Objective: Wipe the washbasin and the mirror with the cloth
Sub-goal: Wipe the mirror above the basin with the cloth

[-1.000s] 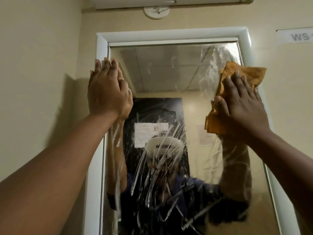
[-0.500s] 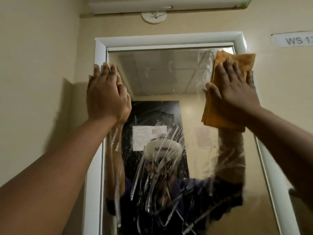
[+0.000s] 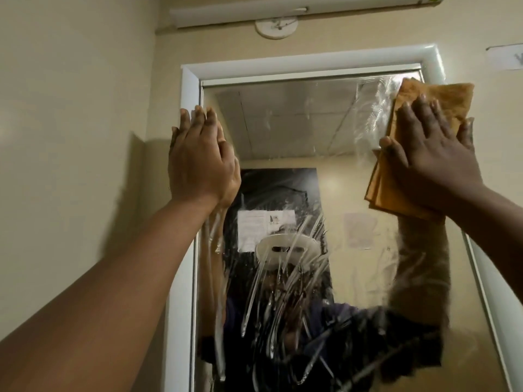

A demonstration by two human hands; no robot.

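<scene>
— How do I finish this corner?
— Keep your right hand (image 3: 433,162) flat, fingers straight, pressing the cloth (image 3: 441,97) on the mirror (image 3: 297,131), and sweep in overlapping strokes toward the streaks.
— And the left hand (image 3: 199,162)?
— It's open and holding nothing, braced on the mirror's left edge, well apart from the cloth.

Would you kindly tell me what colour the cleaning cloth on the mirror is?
The cloth is orange-brown, best seen in the head view.
</scene>
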